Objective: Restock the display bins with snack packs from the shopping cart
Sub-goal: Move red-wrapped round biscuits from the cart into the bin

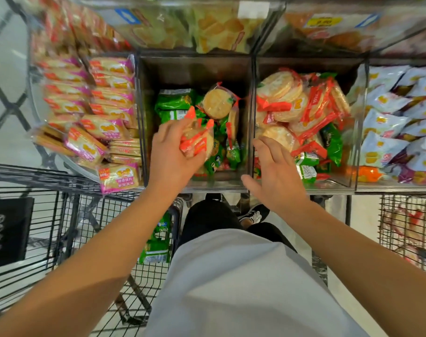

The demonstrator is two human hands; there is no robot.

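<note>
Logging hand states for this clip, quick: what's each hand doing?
Left hand: holding an orange-edged clear pack of round crackers.
Right hand: open, fingers spread, holding nothing.

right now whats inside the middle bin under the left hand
The middle bin holds green snack packs and round cracker packs. The left hand, gripping orange-wrapped packs, covers the packs beneath it.

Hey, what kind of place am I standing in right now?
Most likely a supermarket snack aisle: clear plastic display bins filled with wrapped cracker packs, a yellow price label above, and a black wire shopping cart beside you.
</note>
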